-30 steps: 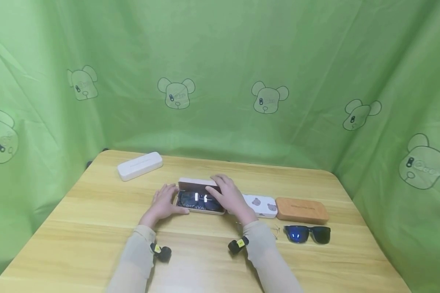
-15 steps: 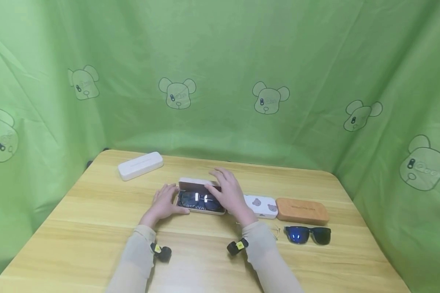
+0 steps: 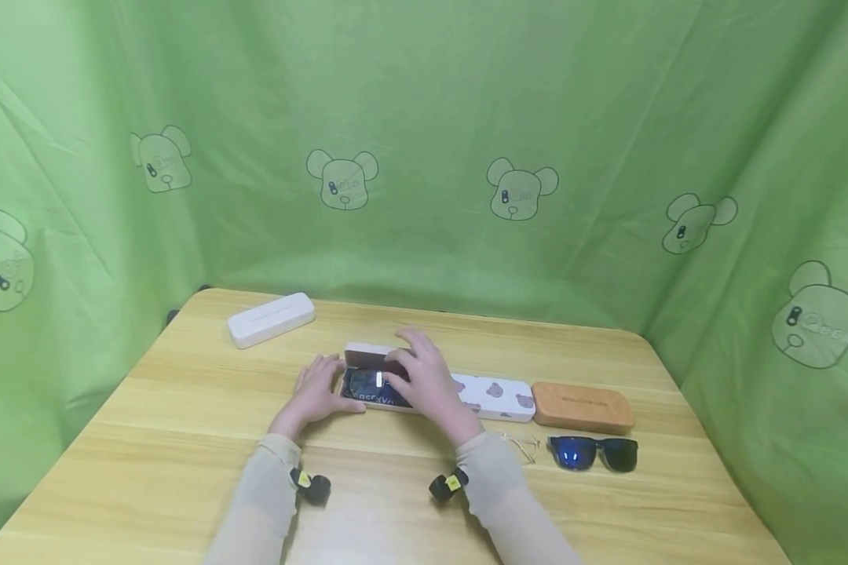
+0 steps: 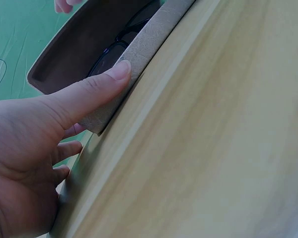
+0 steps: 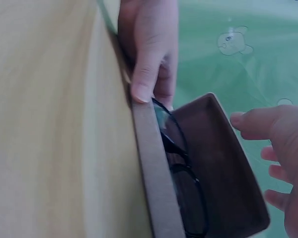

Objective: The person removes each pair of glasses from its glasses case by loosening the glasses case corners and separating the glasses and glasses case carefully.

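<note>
An eyeglass case [image 3: 363,358] stands on the table with its lid raised and its dark inside showing. Black-framed glasses [image 5: 172,145] lie in it, over a dark cloth with pale lettering. My left hand [image 3: 318,392] grips the case's left end, thumb [image 4: 102,87] pressed on the front wall and the other fingers behind. Above the right part of the case is my right hand [image 3: 427,384], fingers spread and holding nothing. In the right wrist view its thumb tip [image 5: 238,120] is right by the lid's edge, the other fingers beyond the lid.
A white case [image 3: 271,320] lies shut at the back left. Right of the open case, a white bear-print case [image 3: 498,399] and an orange-brown case [image 3: 583,408] line up. In front of them lie thin wire-framed glasses [image 3: 535,449] and blue-lensed sunglasses [image 3: 575,453].
My right hand has come off the lid's top right edge, lifted slightly, then shifted left over the case. The left hand and the raised lid stay as they were.
</note>
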### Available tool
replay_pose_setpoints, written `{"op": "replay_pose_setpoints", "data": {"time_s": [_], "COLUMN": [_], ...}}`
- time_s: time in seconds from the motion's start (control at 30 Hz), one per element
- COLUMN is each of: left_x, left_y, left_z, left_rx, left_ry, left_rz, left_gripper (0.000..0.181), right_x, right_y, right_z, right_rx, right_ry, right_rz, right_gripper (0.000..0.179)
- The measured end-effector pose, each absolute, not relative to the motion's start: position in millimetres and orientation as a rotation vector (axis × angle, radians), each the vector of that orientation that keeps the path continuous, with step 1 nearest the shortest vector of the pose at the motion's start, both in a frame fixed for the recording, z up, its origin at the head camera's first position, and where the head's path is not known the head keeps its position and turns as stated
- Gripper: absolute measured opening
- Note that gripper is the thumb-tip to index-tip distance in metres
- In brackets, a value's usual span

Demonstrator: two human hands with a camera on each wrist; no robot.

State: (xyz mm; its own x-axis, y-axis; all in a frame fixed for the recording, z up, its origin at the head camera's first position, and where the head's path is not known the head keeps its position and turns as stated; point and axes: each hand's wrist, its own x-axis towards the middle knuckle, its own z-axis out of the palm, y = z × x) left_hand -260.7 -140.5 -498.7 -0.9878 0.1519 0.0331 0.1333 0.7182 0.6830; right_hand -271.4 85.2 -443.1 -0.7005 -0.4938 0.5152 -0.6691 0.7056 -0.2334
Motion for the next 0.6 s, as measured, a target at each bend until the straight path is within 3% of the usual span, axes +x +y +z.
{"op": "replay_pose_setpoints", "data": {"time_s": [0.6], "left_x": [-261], "left_y": [-140], "left_z": [-497], "left_rx": [0.224], "left_ry": [2.885], "left_rz": [1.130], "left_gripper": [0.100], "right_x": [-269], "right_y": [77], "right_z": [-459], "right_rx": [0.864], "right_ry": [-2.583], "right_rz": [0.403], "right_gripper": [0.020]}}
